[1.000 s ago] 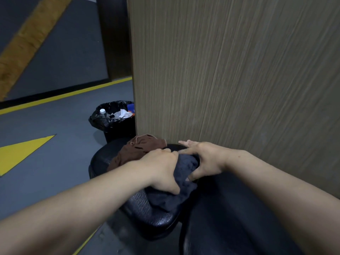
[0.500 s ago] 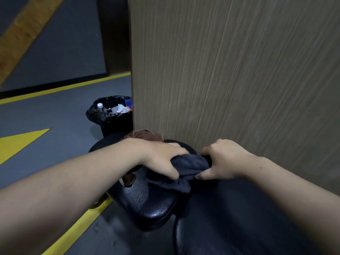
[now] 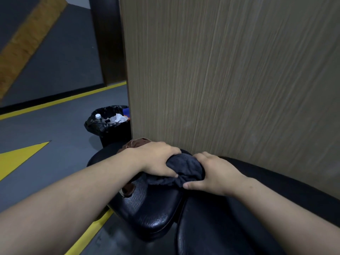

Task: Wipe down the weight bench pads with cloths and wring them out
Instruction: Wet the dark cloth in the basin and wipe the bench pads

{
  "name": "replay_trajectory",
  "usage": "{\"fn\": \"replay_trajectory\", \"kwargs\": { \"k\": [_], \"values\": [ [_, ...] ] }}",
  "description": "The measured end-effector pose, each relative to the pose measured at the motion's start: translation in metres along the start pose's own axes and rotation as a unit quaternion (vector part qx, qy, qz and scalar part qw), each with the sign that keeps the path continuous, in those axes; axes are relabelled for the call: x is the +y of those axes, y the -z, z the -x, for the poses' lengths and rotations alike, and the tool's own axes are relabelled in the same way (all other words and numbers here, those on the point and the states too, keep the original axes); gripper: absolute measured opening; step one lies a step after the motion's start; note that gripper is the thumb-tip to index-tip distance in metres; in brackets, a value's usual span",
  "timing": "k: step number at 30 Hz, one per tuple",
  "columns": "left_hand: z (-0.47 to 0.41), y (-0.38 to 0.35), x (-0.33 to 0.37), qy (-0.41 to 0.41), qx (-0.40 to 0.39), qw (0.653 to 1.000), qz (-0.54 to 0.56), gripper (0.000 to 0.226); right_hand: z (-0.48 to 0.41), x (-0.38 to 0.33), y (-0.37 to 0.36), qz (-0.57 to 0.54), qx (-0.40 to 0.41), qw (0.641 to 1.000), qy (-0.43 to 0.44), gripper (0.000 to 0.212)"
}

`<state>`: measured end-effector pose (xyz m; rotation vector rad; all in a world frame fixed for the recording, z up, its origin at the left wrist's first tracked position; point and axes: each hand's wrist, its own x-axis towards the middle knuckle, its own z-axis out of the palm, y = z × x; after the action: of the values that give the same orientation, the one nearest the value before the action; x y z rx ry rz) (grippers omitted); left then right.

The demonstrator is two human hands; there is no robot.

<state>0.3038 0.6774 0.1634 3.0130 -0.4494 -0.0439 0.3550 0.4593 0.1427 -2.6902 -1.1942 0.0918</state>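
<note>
Centre of the frame, we are gripping a bunched dark cloth [image 3: 184, 167] on the small black pad [image 3: 147, 208], left hand [image 3: 158, 159] curling over its left side, right hand [image 3: 215, 173] clutching its right. A brown cloth [image 3: 136, 142] is lying just above our left hand.

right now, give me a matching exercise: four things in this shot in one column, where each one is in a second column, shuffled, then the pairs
Things
1. dark cloth
2. brown cloth
3. bin
4. yellow triangle

Places
A. standing on the floor at the wood panel corner
B. painted on the floor, far left
C. gripped by the left hand and right hand
D. on the seat pad, partly hidden by the left hand

Pairs: 1-C, 2-D, 3-A, 4-B
</note>
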Motion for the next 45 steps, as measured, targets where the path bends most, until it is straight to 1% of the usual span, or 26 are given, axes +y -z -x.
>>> {"fn": "replay_trajectory", "kwargs": {
  "k": [3,4,6,9,12,15,16,18,20,24,28,31,34,37,40,45],
  "values": [
    [0.005,0.003,-0.004,0.004,-0.065,0.996,0.055,0.075,0.002,0.007,-0.007,0.005,0.025,1.0,0.012,0.062],
    [0.006,0.002,-0.004,0.0,-0.067,0.996,0.056,0.079,0.003,0.009,-0.008,0.001,0.034,0.999,0.018,0.057],
    [0.008,-0.003,-0.003,-0.009,-0.046,0.997,0.065,0.074,0.005,0.013,-0.01,-0.018,0.043,0.999,0.025,0.054],
    [0.01,-0.011,-0.003,-0.014,0.0,0.997,0.077,0.063,0.009,0.02,-0.006,-0.05,0.031,0.998,0.03,0.064],
    [0.014,-0.017,-0.003,-0.014,0.038,0.997,0.069,0.058,0.017,0.024,0.002,-0.12,0.024,0.992,0.018,0.073],
    [0.02,-0.019,0.005,-0.013,0.066,0.997,0.042,0.061,0.027,0.026,0.005,-0.128,0.018,0.992,0.014,0.088],
    [0.021,-0.019,0.008,-0.014,0.067,0.997,0.032,0.066,0.031,0.025,0.006,-0.119,0.014,0.993,0.013,0.093],
    [0.025,-0.017,0.014,-0.015,0.043,0.998,0.031,0.074,0.037,0.023,0.006,-0.1,0.011,0.995,0.01,0.099],
    [0.027,-0.013,0.019,-0.023,0.008,0.999,0.048,0.074,0.043,0.021,0.006,-0.085,0.018,0.996,0.008,0.098],
    [0.028,-0.01,0.028,-0.012,-0.004,0.999,0.039,0.064,0.054,0.02,0.002,-0.104,0.024,0.994,-0.004,0.084],
    [0.026,-0.016,0.043,-0.011,0.003,1.0,-0.005,0.04,0.066,0.016,0.003,-0.119,0.02,0.992,-0.029,0.06],
    [0.027,-0.019,0.054,-0.012,0.008,1.0,-0.027,0.032,0.074,0.015,0.004,-0.121,0.011,0.992,-0.037,0.048],
    [0.028,-0.015,0.067,-0.02,0.01,0.999,-0.037,0.031,0.088,0.019,0.007,-0.14,0.007,0.989,-0.043,0.042],
    [0.027,-0.01,0.086,-0.031,0.01,0.999,-0.036,0.034,0.11,0.025,0.017,-0.153,0.022,0.986,-0.054,0.036],
    [0.021,-0.004,0.109,-0.041,0.011,0.999,-0.031,0.039,0.138,0.034,0.032,-0.159,0.035,0.984,-0.071,0.034],
    [0.005,0.006,0.163,-0.085,0.007,0.996,-0.019,0.038,0.201,0.05,0.054,-0.142,0.051,0.983,-0.108,0.033]
  ]
}}
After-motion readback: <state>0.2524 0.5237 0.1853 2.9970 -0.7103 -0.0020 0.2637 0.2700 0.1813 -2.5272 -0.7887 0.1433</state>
